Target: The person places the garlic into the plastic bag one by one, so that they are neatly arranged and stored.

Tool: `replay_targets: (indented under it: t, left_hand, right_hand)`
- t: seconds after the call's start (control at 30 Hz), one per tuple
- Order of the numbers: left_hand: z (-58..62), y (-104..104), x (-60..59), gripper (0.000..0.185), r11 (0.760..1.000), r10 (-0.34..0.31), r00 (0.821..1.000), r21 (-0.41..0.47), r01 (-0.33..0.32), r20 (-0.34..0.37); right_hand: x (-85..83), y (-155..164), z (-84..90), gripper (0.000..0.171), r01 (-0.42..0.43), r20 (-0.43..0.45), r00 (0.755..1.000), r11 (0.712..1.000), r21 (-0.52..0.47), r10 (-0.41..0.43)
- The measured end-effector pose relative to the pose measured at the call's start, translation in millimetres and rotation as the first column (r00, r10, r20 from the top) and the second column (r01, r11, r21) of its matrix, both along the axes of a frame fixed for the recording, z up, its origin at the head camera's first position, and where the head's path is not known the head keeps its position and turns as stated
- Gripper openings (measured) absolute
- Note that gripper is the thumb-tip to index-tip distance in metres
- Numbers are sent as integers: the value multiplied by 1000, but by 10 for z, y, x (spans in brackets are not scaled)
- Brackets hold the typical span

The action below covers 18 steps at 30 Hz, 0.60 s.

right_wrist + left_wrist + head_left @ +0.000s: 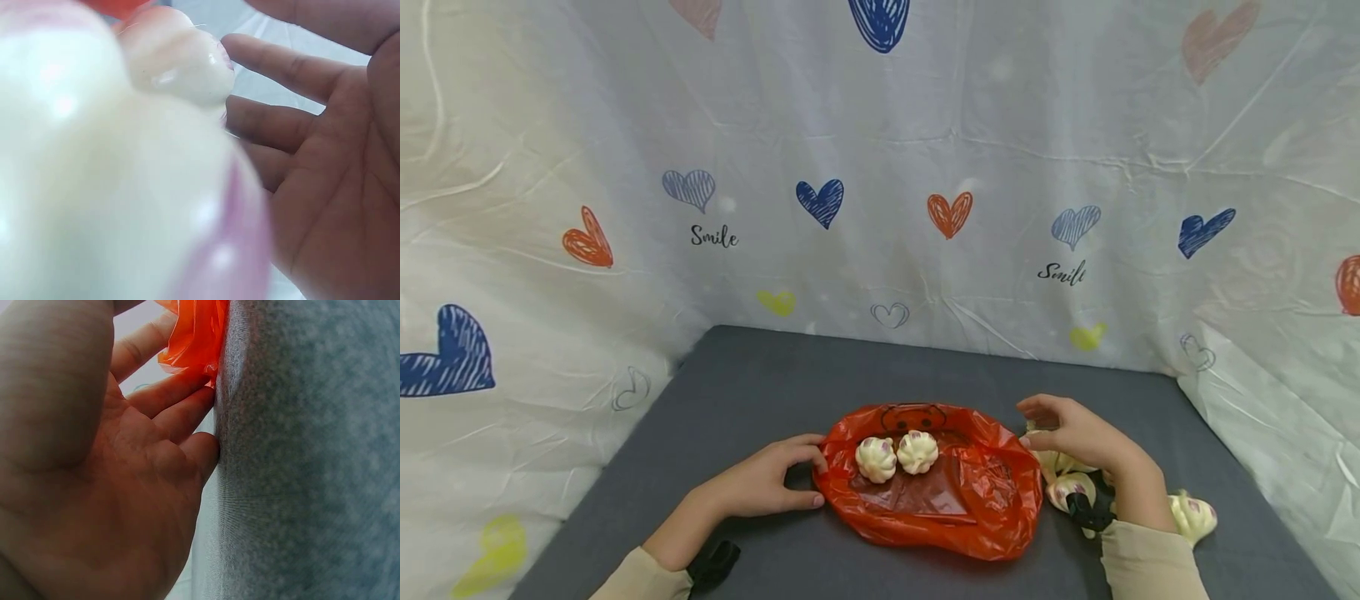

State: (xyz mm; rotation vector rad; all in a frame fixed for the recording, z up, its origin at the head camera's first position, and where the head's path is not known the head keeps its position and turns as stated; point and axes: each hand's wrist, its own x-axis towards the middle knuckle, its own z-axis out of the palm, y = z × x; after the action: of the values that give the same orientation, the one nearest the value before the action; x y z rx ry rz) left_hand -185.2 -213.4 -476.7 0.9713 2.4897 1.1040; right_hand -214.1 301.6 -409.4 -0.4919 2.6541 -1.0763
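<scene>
At the left, the left hand (767, 483) rests on the grey table (737, 392), its fingers fairly straight and their tips touching the left edge of the orange plastic bag (977, 500); the left wrist view shows those fingertips (203, 403) pressed against the crumpled orange film (194, 334) where it meets the cloth, not curled round it, so the hand is released rather than gripping. The bag lies flat and spread open in the middle of the near part of the table, and two garlic bulbs (897, 455), white with purple streaks, sit side by side on its upper left part, touching each other. At the bag's right edge the right hand (1075, 433) hovers with relaxed, slightly bent fingers over a small heap of loose garlic bulbs (1070, 487) on the table; in the right wrist view the palm (337, 187) is open and facing a bulb (178, 59) just beside the fingers, though the close, blurred picture makes it hard to tell whether a fingertip touches it. One more bulb (1193, 515) lies furthest right, beside the beige sleeve (1150, 567). Behind everything hangs a white sheet with hearts (880, 167).
</scene>
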Motion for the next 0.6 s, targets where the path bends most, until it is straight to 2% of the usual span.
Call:
replay_targets:
  t: [0.2, 0.6]
  left_hand:
    - [-39, -13, -26, 23, 1000, 10, 1000, 1, -10, 6]
    - [-26, -1, -14, 23, 1000, 6, 1000, -5, -6, 13]
  right_hand:
    - [-11, 12, -23, 62, -9, 2, 1000, 1000, 2, 9]
    - [-12, 8, -32, 62, 12, 38, 999, 1000, 2, -12]
